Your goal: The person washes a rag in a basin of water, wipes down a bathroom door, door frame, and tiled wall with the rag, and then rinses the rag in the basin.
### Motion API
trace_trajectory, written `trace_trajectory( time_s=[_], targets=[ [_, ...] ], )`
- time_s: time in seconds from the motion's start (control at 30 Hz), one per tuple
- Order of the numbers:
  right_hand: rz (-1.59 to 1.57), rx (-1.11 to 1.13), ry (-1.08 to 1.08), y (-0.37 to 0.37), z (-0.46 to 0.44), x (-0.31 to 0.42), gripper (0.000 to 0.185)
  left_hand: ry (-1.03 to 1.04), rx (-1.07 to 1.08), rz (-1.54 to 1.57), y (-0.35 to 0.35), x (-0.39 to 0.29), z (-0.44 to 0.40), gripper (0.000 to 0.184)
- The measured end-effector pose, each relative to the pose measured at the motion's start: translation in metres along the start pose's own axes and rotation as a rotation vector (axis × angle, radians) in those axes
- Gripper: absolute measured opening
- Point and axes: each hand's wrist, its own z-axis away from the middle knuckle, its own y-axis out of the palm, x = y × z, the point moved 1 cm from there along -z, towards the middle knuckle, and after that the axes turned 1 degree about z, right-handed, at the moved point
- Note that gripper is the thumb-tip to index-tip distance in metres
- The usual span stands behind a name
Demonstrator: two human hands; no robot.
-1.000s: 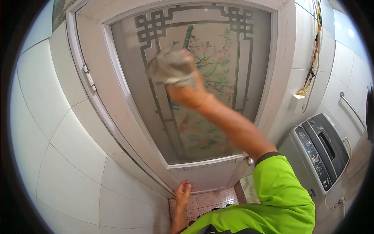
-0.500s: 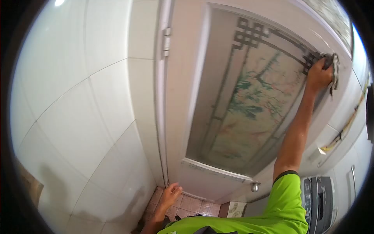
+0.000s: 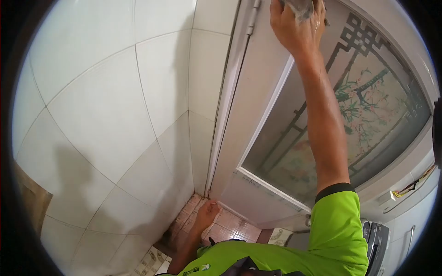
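Observation:
My right hand (image 3: 299, 32) is raised to the upper hinge side of a white door (image 3: 258, 87), its fingers closed around a grey, crumpled cloth (image 3: 302, 8). The cloth rests at the door's upper part and is partly cut off by the top of the view. Behind my forearm is the door's frosted glass panel (image 3: 285, 142), printed with a dark lattice, green leaves and pink flowers. Low down near the door's bottom corner hangs my left hand (image 3: 208, 212), fingers curled in, with nothing visible in it.
White tiled wall (image 3: 101, 110) rises on the left, beside the door's hinge (image 3: 252, 18). Reddish tiles cover the floor (image 3: 230, 225). A round doorknob (image 3: 308, 220) is partly behind my sleeve. At right are a dark-topped appliance (image 3: 378, 244) and loose wires (image 3: 410, 186).
My right hand has carried the cloth from the door's far right upper corner across to the hinge side. The view has shifted. My left hand stays low, its fingers more curled.

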Motion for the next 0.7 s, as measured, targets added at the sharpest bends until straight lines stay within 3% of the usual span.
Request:
trace_trajectory(
  time_s=[0.07, 0.13, 0.2, 0.23, 0.27, 0.37, 0.47, 0.57, 0.7],
  targets=[
    [-0.094, -0.117, -0.057, 0.008, 0.042, 0.008, 0.034, 0.012, 0.007, -0.004, -0.005, -0.010, 0.000, 0.037],
    [-0.366, 0.069, 0.114, -0.011, 0.095, 0.042, 0.032, -0.093, -0.008, -0.038, -0.008, -0.006, 0.000, 0.040],
    [-0.266, 0.388, 0.062, -0.011, 0.174, 0.081, 0.038, -0.127, -0.029, -0.053, 0.001, -0.021, 0.001, 0.041],
    [-0.332, 0.520, 0.180, -0.032, 0.205, 0.110, 0.038, -0.155, -0.058, -0.066, 0.003, -0.026, 0.002, 0.042],
    [-0.335, 0.686, -0.040, -0.053, 0.229, 0.127, 0.037, -0.151, -0.053, -0.074, 0.002, -0.027, 0.003, 0.042],
    [-0.278, 1.134, -0.225, -0.090, 0.297, 0.161, 0.028, -0.063, -0.023, -0.219, -0.001, -0.018, 0.001, 0.044],
    [-0.263, 1.125, -0.299, -0.117, 0.350, 0.179, 0.027, 0.004, -0.025, -0.244, -0.001, -0.009, 0.013, 0.043],
    [-0.346, 1.196, -0.131, -0.136, 0.414, 0.200, 0.028, -0.114, 0.040, -0.215, 0.006, -0.020, 0.018, 0.044],
    [-0.390, 1.217, -0.076, -0.165, 0.461, 0.206, 0.025, -0.059, 0.082, -0.203, 0.005, -0.013, 0.028, 0.042]
  ],
)
